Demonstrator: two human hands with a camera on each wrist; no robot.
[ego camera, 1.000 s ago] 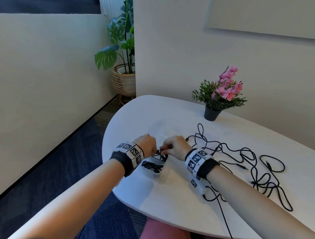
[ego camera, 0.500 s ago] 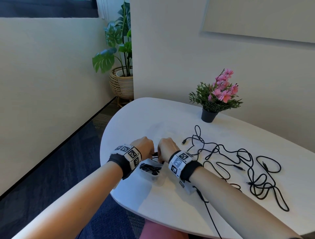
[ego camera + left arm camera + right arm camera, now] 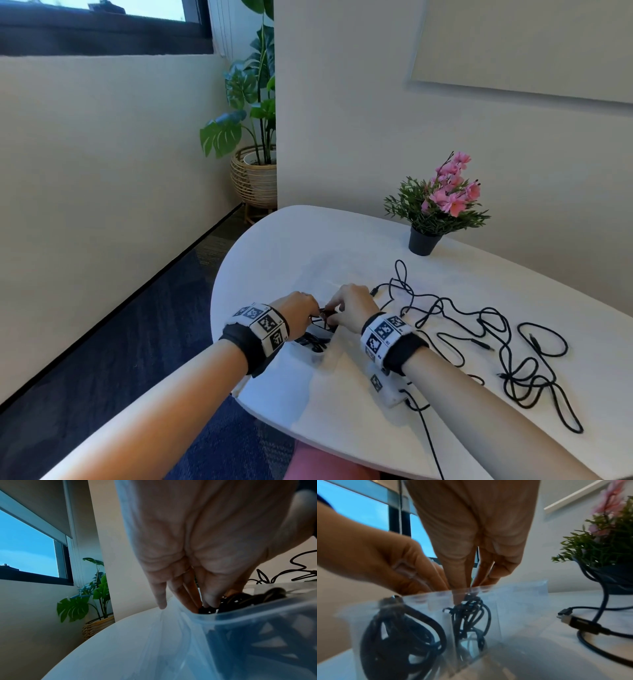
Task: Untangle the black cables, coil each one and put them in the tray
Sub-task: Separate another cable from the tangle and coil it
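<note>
Directly over a clear plastic tray on a white table, two hands meet, fingers pointing down into it. Both the left hand and the right hand pinch a small coiled black cable with narrowed fingertips, lowering it into the tray's middle section. A second, thicker coil already lies in the tray's neighbouring section, below the left hand.

From the head camera, the tray is almost hidden under the wrists; only dark cable shows between them. That view alone shows a loose tangle of black cables spread on the table to the right of the tray, well apart from both hands; how many cables make up the tangle cannot be told. The right wrist camera shows the tray's dividers and both coils through its clear wall, plus a plug end lying on the table just right of the tray. The left wrist camera shows the left fingertips touching dark cable at the tray's rim.

Beyond the tray stands one small pot of pink flowers.
</note>
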